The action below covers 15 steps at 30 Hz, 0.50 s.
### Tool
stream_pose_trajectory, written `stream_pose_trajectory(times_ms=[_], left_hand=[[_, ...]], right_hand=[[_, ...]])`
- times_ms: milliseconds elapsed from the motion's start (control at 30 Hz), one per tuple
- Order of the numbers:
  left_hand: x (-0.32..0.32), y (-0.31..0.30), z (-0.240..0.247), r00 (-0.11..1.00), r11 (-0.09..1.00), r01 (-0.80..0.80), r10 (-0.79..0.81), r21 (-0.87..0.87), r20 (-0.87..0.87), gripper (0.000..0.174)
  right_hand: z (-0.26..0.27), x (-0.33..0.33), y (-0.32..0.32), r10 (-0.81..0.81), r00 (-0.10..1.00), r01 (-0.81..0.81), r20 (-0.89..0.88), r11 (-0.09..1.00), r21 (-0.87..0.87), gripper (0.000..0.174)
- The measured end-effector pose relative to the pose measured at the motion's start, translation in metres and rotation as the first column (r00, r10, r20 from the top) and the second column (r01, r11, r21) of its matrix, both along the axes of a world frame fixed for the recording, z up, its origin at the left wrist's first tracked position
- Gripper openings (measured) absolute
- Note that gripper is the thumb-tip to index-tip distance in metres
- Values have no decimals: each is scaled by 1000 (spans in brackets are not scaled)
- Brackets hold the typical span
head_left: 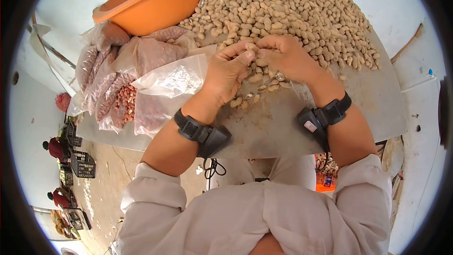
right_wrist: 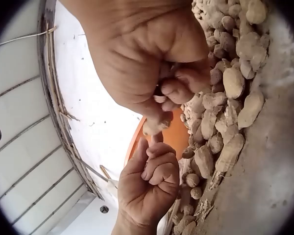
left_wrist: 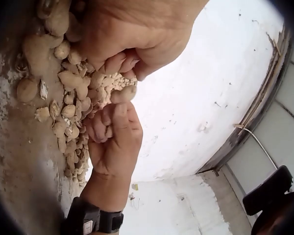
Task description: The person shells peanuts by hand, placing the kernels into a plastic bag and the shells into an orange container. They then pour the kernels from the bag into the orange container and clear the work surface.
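Observation:
Close over the table, both hands meet fingertip to fingertip around one unshelled peanut (head_left: 252, 46). My right hand (head_left: 289, 54) pinches it between thumb and forefinger. From the other side, my left hand (head_left: 231, 68) grips it with thumb and forefinger, the other fingers curled into the palm. In the left wrist view the peanut (left_wrist: 123, 94) shows between the tips of the two hands. The right wrist view shows its pale end (right_wrist: 154, 127) just above the left hand (right_wrist: 149, 188). Loose peanuts and shell pieces (head_left: 257, 79) lie below the hands.
A large heap of unshelled peanuts (head_left: 283, 4) covers the back of the metal table (head_left: 264, 127). An orange basin (head_left: 155, 4) stands back left. Clear plastic bags of red kernels (head_left: 125, 101) fill the left side. Black crates (head_left: 82, 164) and two people are farther left.

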State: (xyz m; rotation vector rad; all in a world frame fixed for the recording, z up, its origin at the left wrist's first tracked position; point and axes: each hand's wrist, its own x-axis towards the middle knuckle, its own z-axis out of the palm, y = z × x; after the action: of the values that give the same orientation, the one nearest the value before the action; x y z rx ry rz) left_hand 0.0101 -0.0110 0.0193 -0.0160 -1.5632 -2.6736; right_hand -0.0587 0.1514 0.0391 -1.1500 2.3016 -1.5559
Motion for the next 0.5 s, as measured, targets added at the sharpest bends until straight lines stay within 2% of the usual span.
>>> stream_pose_trajectory(times_ms=[67, 167, 267, 367, 500], left_hand=[[-1, 2, -3, 998, 997, -54, 53, -56, -25, 21], [0, 1, -4, 992, 986, -112, 103, -123, -71, 22], [3, 2, 0, 985, 964, -158, 137, -212, -109, 22], [3, 4, 1, 974, 934, -199, 155, -296, -166, 20], [3, 7, 2, 966, 931, -218, 163, -293, -203, 17]], right_hand=[[-3, 3, -4, 20, 999, -21, -29, 1000, -17, 26], [8, 12, -5, 29, 967, -35, 253, 999, 18, 25], [4, 14, -9, 86, 965, -64, 247, 993, -96, 26], [-3, 14, -13, 71, 961, -32, 267, 988, -148, 26], [-9, 20, -21, -101, 988, 113, 116, 988, -104, 26]])
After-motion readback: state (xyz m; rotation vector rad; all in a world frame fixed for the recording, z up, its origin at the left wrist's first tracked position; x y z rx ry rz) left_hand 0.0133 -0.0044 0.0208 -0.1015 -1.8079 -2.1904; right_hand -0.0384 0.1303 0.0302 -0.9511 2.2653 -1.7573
